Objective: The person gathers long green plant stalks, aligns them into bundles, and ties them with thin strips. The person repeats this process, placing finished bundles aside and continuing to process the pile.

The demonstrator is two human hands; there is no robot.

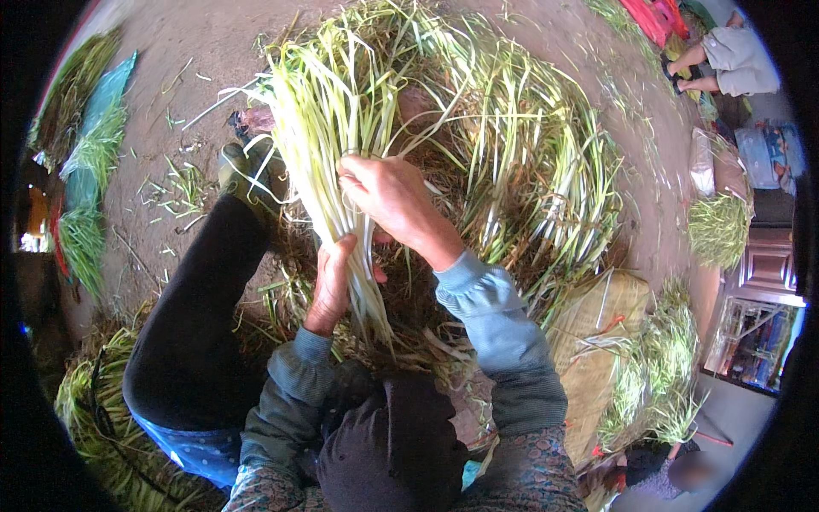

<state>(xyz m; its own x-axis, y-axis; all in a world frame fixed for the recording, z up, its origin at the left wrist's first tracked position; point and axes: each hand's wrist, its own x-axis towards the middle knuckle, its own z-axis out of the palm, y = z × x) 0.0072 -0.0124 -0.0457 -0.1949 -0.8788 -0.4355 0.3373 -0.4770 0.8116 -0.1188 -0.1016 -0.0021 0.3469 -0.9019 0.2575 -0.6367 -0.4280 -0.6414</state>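
Note:
A thick bundle of long, pale green stalks point(320, 121), perhaps garlic greens, is tilted in front of me, leafy ends away and white root ends towards me. My left hand point(332, 272) is wrapped around its white lower part, thumb on top. Higher up, my right hand point(397, 195) pinches stalks at the bundle's right side between thumb and fingers. Its other fingers are curled and partly hidden. Beyond and to the right lies a large curved heap of similar stalks point(550, 147), with brown, soil-covered roots.
My bent leg point(198, 301) is at left. Another heap of greens point(102, 403) lies at lower left. A yellowish-brown board or sheet point(595, 358) lies at right beside more greens point(659, 365). People point(736, 61) are at upper right and lower right point(659, 470).

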